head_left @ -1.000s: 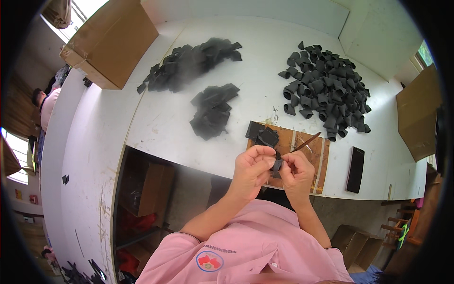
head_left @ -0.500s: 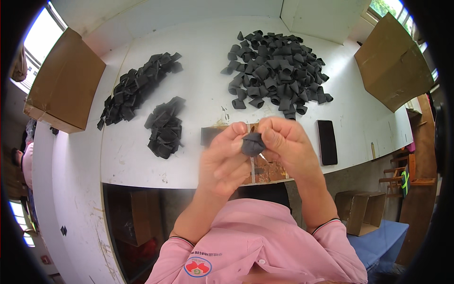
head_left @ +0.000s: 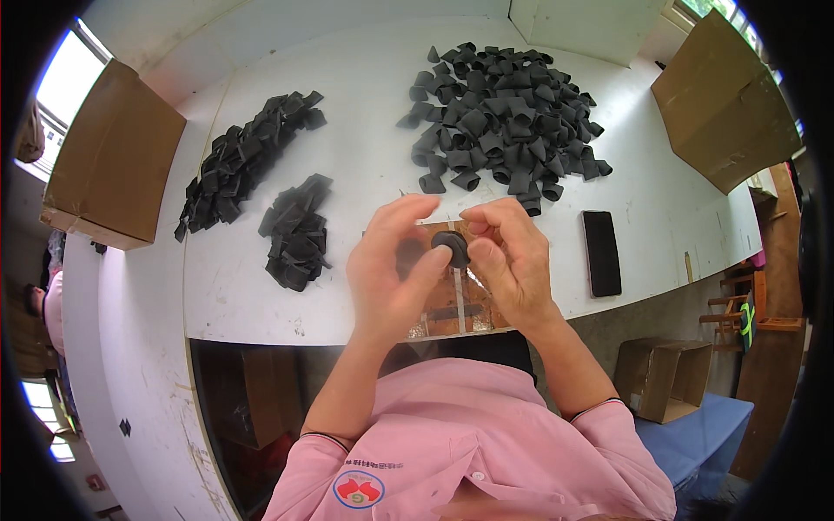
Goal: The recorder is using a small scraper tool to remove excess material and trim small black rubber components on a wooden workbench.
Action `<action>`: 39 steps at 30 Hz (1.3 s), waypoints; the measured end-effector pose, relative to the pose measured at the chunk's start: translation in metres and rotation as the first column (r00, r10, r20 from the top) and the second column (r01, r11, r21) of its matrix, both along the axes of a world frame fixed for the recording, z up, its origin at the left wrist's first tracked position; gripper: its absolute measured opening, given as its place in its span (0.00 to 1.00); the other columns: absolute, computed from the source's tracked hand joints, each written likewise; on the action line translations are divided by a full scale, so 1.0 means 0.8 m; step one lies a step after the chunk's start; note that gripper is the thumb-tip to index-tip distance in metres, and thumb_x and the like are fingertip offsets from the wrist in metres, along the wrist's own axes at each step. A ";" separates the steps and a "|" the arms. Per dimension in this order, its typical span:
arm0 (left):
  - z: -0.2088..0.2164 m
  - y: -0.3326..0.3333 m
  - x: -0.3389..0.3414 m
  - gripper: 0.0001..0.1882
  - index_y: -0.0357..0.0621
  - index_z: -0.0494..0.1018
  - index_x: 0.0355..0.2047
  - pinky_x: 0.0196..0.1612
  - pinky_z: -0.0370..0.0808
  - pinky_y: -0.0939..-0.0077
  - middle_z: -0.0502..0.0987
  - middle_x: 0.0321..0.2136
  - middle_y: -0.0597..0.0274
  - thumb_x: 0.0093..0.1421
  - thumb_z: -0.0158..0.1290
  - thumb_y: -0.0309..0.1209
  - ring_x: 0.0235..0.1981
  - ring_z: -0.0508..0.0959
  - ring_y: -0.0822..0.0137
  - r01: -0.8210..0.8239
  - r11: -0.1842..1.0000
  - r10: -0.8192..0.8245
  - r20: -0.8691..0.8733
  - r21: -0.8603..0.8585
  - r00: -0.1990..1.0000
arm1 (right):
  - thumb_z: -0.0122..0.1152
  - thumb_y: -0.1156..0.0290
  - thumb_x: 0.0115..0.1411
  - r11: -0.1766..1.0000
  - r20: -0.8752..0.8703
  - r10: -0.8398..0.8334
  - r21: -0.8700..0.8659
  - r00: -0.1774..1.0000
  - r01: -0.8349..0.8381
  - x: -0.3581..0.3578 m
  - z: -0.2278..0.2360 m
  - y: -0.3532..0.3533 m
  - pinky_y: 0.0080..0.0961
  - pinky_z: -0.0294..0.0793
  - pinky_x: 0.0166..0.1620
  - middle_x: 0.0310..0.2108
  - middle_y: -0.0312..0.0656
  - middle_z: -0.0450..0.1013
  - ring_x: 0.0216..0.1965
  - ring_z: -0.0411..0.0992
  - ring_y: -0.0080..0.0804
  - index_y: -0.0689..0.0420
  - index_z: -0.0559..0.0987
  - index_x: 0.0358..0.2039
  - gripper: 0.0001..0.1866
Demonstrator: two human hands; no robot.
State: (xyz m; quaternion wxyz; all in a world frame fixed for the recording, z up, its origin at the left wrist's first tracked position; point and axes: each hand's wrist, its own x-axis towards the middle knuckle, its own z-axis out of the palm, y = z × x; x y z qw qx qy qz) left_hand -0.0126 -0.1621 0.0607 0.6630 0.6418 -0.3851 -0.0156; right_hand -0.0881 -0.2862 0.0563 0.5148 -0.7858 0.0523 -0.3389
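Note:
My left hand (head_left: 391, 273) and my right hand (head_left: 508, 260) are raised together above the near table edge, both pinching one small black rubbery piece (head_left: 451, 244) between thumbs and fingertips. Beneath the hands lies a brown wooden board (head_left: 452, 308) with a metal strip on it, partly hidden. A big heap of curled black pieces (head_left: 504, 113) lies beyond the hands. Two flatter piles of black pieces lie to the left, a long pile (head_left: 243, 161) and a smaller pile (head_left: 295, 230).
A white table (head_left: 365, 156) carries everything. A black phone (head_left: 601, 252) lies right of my hands. Cardboard boxes stand at the left (head_left: 109, 161) and at the far right (head_left: 725, 100). A small open box (head_left: 665, 378) sits on a blue surface below the table.
My view has tilted, so the table and piles sit lower and more central. Both hands rose toward the camera, still holding the black piece together.

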 end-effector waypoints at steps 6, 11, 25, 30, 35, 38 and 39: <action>-0.007 -0.004 -0.011 0.04 0.37 0.71 0.30 0.39 0.67 0.76 0.72 0.30 0.58 0.53 0.49 0.23 0.34 0.70 0.68 0.058 0.947 -0.161 -0.311 -0.317 0.937 | 0.65 0.71 0.41 0.975 0.032 0.003 -0.220 0.999 0.005 -0.008 0.010 0.016 0.25 0.68 0.26 0.27 0.42 0.66 0.26 0.67 0.36 0.61 0.72 0.30 0.16; -0.007 0.001 -0.018 0.04 0.38 0.68 0.30 0.42 0.65 0.71 0.69 0.29 0.59 0.57 0.46 0.26 0.38 0.67 0.64 -0.137 0.785 -0.448 -0.707 -0.604 0.546 | 0.60 0.78 0.39 0.892 0.200 -0.059 -0.430 0.978 0.142 0.005 0.011 0.014 0.24 0.65 0.22 0.21 0.39 0.65 0.24 0.65 0.33 0.62 0.72 0.24 0.09; -0.049 0.011 0.006 0.07 0.36 0.70 0.35 0.41 0.65 0.80 0.73 0.32 0.58 0.56 0.47 0.25 0.34 0.71 0.73 -0.159 0.973 0.075 -0.417 -0.170 0.906 | 0.57 0.76 0.48 0.928 -0.058 0.214 -0.298 0.975 -0.222 0.005 0.030 -0.025 0.17 0.59 0.20 0.18 0.38 0.64 0.17 0.61 0.27 0.63 0.71 0.21 0.05; -0.112 0.001 0.067 0.10 0.36 0.71 0.35 0.38 0.67 0.79 0.73 0.31 0.58 0.52 0.49 0.25 0.31 0.72 0.69 -0.287 0.911 0.351 -0.193 0.297 0.916 | 0.49 0.68 0.57 0.965 -0.192 -0.098 0.221 0.977 0.140 0.012 0.001 -0.060 0.12 0.61 0.24 0.18 0.29 0.66 0.21 0.61 0.13 0.64 0.74 0.28 0.11; -0.133 0.000 0.074 0.09 0.39 0.70 0.28 0.38 0.67 0.64 0.69 0.30 0.52 0.45 0.54 0.28 0.37 0.68 0.53 -0.296 0.573 0.235 0.192 0.765 0.953 | 0.50 0.68 0.56 0.916 -0.365 0.144 0.401 0.920 0.016 -0.037 -0.058 -0.015 0.13 0.60 0.23 0.17 0.31 0.66 0.20 0.61 0.14 0.64 0.74 0.28 0.11; -0.148 0.000 0.068 0.06 0.37 0.69 0.23 0.36 0.67 0.64 0.68 0.27 0.52 0.44 0.54 0.24 0.34 0.68 0.54 -0.342 0.610 0.193 0.285 0.715 0.939 | 0.51 0.70 0.55 0.934 -0.450 0.213 0.356 0.867 -0.045 -0.052 -0.074 0.003 0.17 0.61 0.23 0.16 0.37 0.67 0.19 0.62 0.19 0.64 0.74 0.27 0.10; -0.155 0.003 0.069 0.05 0.36 0.70 0.23 0.35 0.66 0.65 0.68 0.26 0.52 0.45 0.54 0.23 0.32 0.68 0.53 -0.376 0.663 0.170 0.359 0.648 0.918 | 0.51 0.70 0.55 0.950 -0.447 0.222 0.298 0.866 -0.090 -0.053 -0.078 0.009 0.18 0.62 0.23 0.16 0.40 0.67 0.18 0.63 0.21 0.65 0.74 0.27 0.09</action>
